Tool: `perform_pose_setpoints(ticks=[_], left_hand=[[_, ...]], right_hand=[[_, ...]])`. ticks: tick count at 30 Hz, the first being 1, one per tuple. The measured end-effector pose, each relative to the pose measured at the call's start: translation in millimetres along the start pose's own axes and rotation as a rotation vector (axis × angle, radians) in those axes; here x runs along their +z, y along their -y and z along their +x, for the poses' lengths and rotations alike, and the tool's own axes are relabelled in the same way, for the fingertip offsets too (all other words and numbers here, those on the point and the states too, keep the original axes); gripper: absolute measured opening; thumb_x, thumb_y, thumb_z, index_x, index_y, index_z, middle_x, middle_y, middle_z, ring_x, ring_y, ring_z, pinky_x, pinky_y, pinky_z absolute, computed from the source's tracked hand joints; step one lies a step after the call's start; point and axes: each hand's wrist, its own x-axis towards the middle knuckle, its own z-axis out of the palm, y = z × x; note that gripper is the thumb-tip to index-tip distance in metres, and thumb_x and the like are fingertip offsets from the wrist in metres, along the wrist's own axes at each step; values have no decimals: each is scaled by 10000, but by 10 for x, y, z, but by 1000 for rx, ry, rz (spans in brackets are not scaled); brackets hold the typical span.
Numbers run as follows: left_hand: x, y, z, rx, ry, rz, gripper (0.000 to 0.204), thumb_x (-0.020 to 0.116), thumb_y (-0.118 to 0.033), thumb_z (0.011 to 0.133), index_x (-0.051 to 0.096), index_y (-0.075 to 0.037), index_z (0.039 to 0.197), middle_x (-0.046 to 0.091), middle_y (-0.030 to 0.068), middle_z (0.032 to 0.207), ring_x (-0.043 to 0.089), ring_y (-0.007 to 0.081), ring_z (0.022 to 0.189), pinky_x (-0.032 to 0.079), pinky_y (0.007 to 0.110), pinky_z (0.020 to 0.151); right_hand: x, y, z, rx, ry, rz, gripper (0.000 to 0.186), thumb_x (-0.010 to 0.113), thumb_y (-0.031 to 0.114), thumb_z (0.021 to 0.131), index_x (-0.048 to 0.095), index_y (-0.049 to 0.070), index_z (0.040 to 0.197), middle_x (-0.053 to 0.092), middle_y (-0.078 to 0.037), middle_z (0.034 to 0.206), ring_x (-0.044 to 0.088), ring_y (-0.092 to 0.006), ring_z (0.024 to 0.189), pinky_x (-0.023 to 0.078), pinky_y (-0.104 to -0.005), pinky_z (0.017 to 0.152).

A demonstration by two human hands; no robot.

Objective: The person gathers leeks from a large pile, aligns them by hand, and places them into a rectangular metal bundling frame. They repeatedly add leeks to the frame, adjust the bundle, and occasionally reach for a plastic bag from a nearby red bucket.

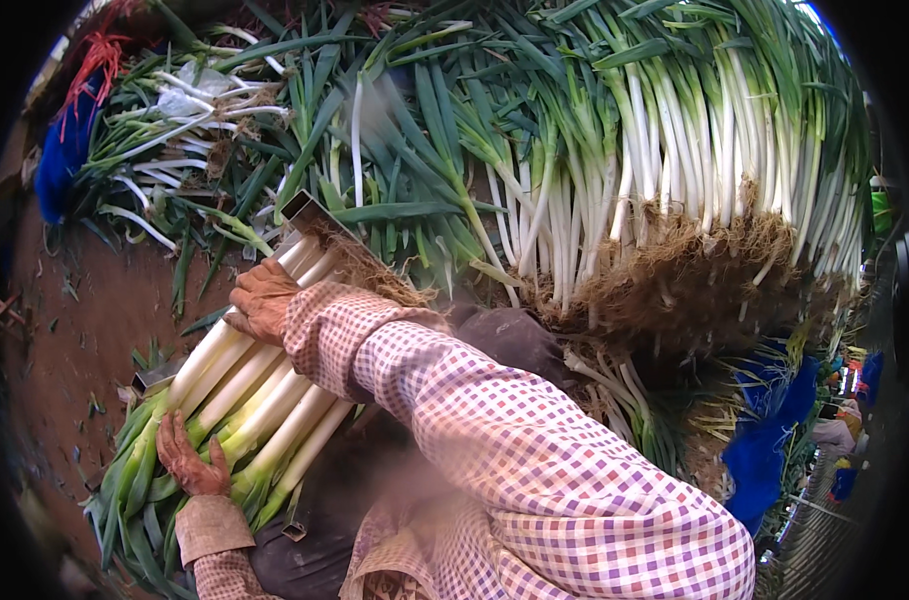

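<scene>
A row of thick leeks [265, 400] lies slantwise in front of me, white stalks side by side, roots at the upper end and green leaves at the lower left. A metal frame [320, 220] with an angled end plate stands at their root end. My right hand [265, 300] is closed over the white stalks near the roots, its fingers curled round the outer edge of the bundle. Lower down, my left hand [190, 460] lies on the bundle where white turns green, fingers stretched and thumb apart. The bundle's underside is hidden.
A big heap of leeks [715, 140] with hanging roots fills the back right. Loose, thinner leeks [185, 160] lie scattered at the back left beside a blue bundle with red strings [70, 150]. Blue sheeting [775, 440] lies at the right. Brown ground [85, 320] carries leaf scraps.
</scene>
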Motion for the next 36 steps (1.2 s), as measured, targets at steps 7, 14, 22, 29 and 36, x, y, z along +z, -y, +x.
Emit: perform_pose_setpoints(ticks=[7,14,22,29,36], left_hand=[[53,-9,110,-60,109,134,508,550,-302,827,537,-50,1268,363,173,1423,295,375,1320,233,501,1087],[50,1,89,-40,83,217,481,539,-287,821,558,-51,1239,365,182,1415,302,386,1316,241,514,1078],[-1,-19,71,-28,87,203,464,452,-366,892,597,-43,1193,361,200,1423,323,399,1306,240,519,1075],[-27,48,52,16,80,271,458,437,-343,897,593,-6,1164,365,228,1413,324,409,1302,249,529,1069],[-81,4,39,-19,144,284,469,430,-346,901,585,2,1173,354,236,1417,319,413,1305,244,532,1070]], right_hand=[[-1099,-192,103,69,169,423,364,505,295,920,565,40,1173,645,-181,1028,622,-313,951,492,-388,856],[-1396,-2024,-1560,761,-587,447,336,494,293,946,622,32,1116,667,-101,923,611,-175,782,497,-292,722],[-1137,-3237,-3312,1324,-513,42,660,576,423,865,438,-12,1342,518,-252,1284,510,-393,1177,401,-420,1014],[-1076,-3791,-2977,1422,-250,-218,726,646,434,789,419,-17,1310,458,-236,1326,462,-399,1212,379,-435,1040],[-1450,-3532,-2904,1397,-131,-64,542,603,331,806,495,-38,1188,620,-266,1070,613,-398,994,487,-435,899]])
